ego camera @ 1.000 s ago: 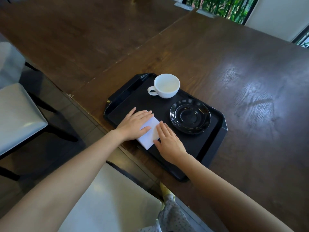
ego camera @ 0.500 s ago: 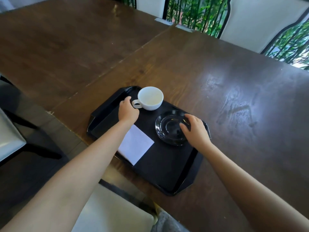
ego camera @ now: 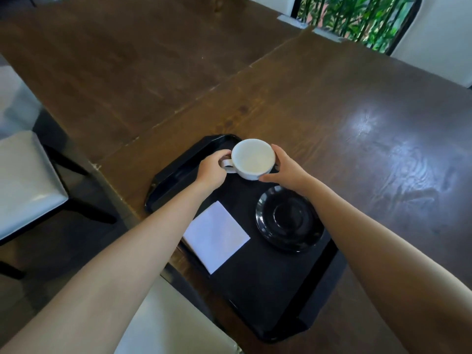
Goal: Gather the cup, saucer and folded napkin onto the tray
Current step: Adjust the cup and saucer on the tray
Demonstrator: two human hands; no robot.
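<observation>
We see both bare forearms stretched forward over the near edge of the black tray (ego camera: 176, 175), which sits on the dark wooden table (ego camera: 332, 111). Left hand (ego camera: 210, 169) reaches in from the left, fingers curled at the handle of the white cup (ego camera: 252, 158), closed on it. Right hand (ego camera: 286, 169) cups the cup's right wall, thumb on the near side, fingers wrapped behind, clamped on it too. So both hands are on the cup, one each side, wrists roughly level. Cup is upright at the tray's far end; we cannot tell if it is lifted or resting on the tray. Black saucer (ego camera: 290, 221) lies flat on the tray's right part, just beneath the right forearm, apart from the cup. Folded white napkin (ego camera: 217, 236) lies flat on the tray's near-left part, one corner over the tray's rim, beside the left forearm. Pale chair seats (ego camera: 25, 180) sit left of the table.
</observation>
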